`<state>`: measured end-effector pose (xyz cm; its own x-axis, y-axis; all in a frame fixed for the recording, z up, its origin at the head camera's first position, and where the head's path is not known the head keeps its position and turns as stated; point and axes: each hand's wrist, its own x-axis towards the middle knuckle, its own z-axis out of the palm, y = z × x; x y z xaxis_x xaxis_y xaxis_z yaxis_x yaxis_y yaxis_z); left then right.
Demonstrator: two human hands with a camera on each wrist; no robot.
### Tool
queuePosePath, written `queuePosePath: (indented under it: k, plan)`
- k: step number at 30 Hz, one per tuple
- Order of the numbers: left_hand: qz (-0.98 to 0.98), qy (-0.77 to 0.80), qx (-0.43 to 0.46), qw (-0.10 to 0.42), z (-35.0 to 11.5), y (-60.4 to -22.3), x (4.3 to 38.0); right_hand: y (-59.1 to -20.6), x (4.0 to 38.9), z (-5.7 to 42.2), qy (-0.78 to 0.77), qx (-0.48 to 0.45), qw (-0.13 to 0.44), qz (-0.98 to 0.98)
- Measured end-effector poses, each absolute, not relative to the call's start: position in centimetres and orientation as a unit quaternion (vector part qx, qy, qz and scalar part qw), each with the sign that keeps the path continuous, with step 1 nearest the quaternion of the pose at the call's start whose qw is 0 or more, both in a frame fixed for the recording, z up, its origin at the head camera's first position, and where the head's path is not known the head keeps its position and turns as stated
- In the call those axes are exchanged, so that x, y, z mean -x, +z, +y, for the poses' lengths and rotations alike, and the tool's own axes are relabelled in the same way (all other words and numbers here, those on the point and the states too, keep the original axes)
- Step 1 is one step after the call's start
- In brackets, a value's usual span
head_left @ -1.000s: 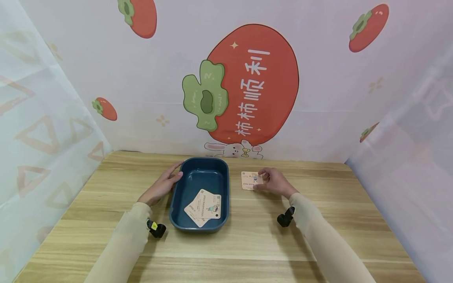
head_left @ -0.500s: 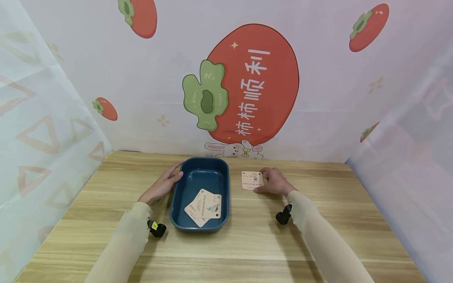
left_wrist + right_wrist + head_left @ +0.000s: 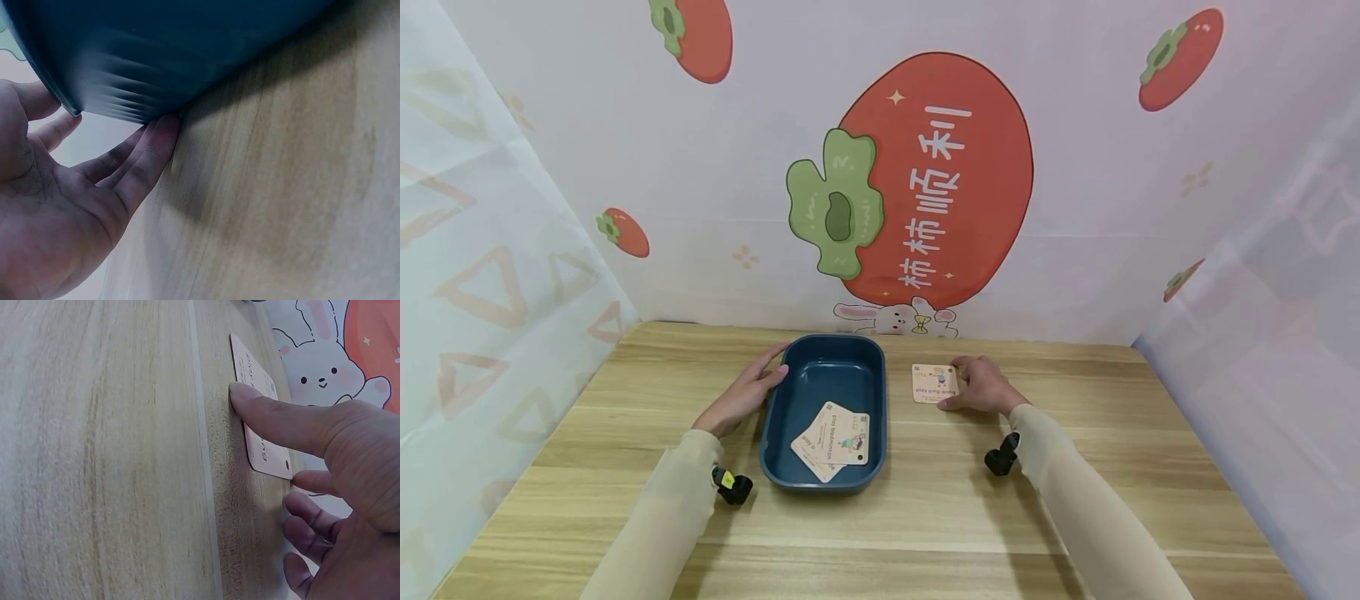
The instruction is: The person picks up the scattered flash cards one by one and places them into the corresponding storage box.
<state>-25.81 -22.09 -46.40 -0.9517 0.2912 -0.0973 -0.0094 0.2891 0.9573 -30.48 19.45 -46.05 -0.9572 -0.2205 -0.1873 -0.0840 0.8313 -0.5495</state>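
Note:
A dark blue rectangular tray (image 3: 829, 375) stands left of the middle of the table. My left hand (image 3: 751, 390) holds its left side, thumb over the rim and other fingers against the outer wall, as the left wrist view shows. Inside the tray, at the near end, two overlapping square cards lie; the top card (image 3: 844, 435) reads "play badminton". Right of the tray, a pale pink square card (image 3: 934, 384) with a small child picture lies flat on the table. My right hand (image 3: 983, 387) pinches this card between thumb and index finger at opposite edges; its other fingers curl loosely beside it.
The wooden table (image 3: 880, 542) reaches back to a white backdrop (image 3: 715, 167) printed with persimmons and a rabbit (image 3: 895, 320). More white cloth hangs at the left and right sides. A black camera sits on each wrist.
My right hand has shifted slightly along the card, to the right, uncovering more of its print. The left hand and tray have stayed in place.

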Motion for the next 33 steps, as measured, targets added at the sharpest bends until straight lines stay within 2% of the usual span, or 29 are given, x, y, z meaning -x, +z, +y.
queuePosePath:
  k: [33]
  plan:
    - [0.796, 0.585, -0.089, 0.124, -22.1, -46.5, 25.9, -45.1, 29.8, 20.5, -0.345, 0.059, 0.094, 0.932]
